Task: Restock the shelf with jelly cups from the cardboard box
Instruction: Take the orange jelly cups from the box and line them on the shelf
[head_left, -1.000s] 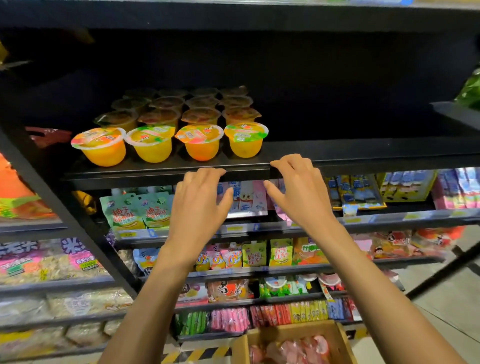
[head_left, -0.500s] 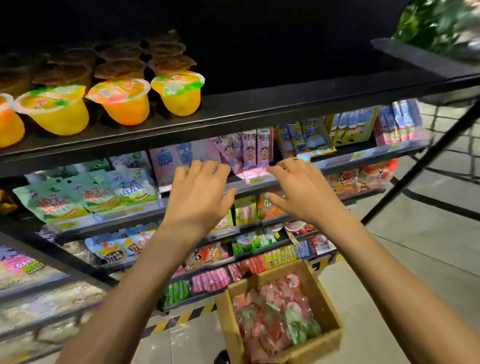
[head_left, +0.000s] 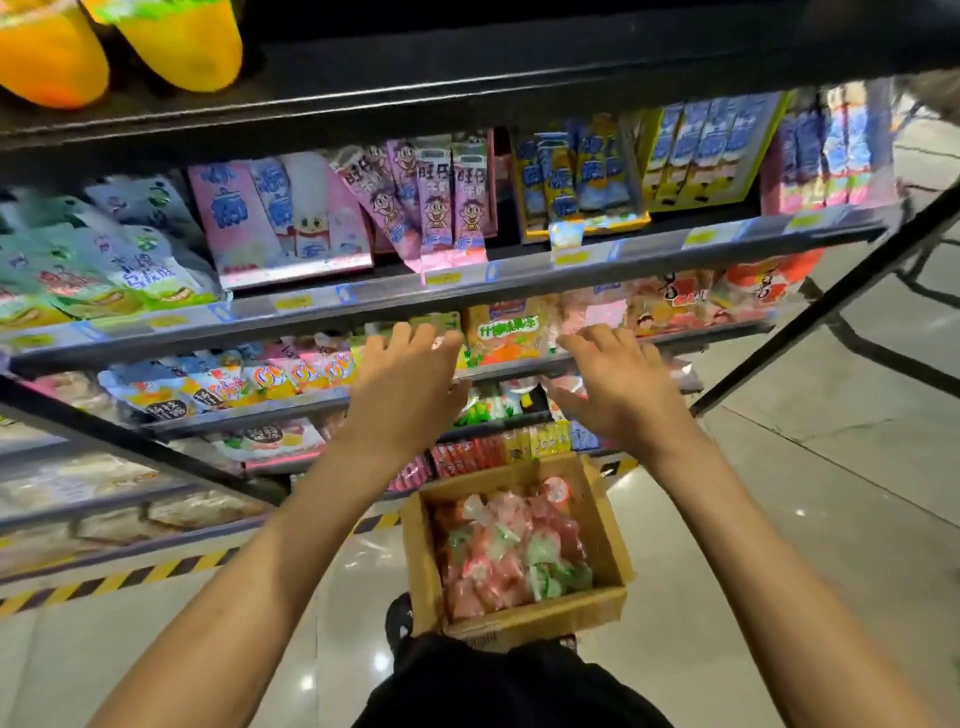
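A cardboard box stands on the floor below me, filled with several pink, red and green jelly cups. My left hand and my right hand hover side by side in the air above the box, palms down, fingers relaxed and empty. Two orange and yellow jelly cups show at the top left on the black top shelf.
Lower shelves hold snack packets: pink bags, blue and yellow boxes. A black diagonal strut runs at right. Yellow-black hazard tape marks the tiled floor. A dark shoe sits beside the box.
The view has tilted down from the top shelf to the box. Both hands have dropped from the shelf edge toward the box, still empty.
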